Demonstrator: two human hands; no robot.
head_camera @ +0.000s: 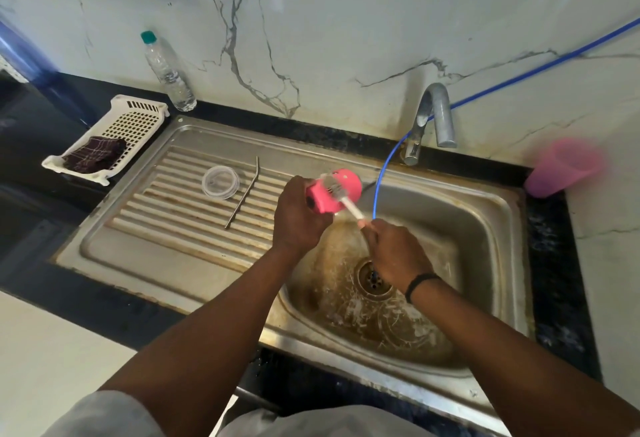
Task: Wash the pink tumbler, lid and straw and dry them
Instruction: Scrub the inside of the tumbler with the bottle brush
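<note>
Left hand (300,216) grip around tumbler (334,194)

Bare forearms, black wristband (419,284) — right wrist, grey garment (104,416)

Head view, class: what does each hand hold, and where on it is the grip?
The left hand grips the pink tumbler round one end. The right hand grips the brush by its handle's lower end.

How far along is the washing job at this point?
In hand: the left hand holds the pink tumbler over the sink while the right hand scrubs it with a brush. The lid and straw lie on the drainboard; whether they are washed is unclear. Drying remains; a cloth sits in the basket.
</note>
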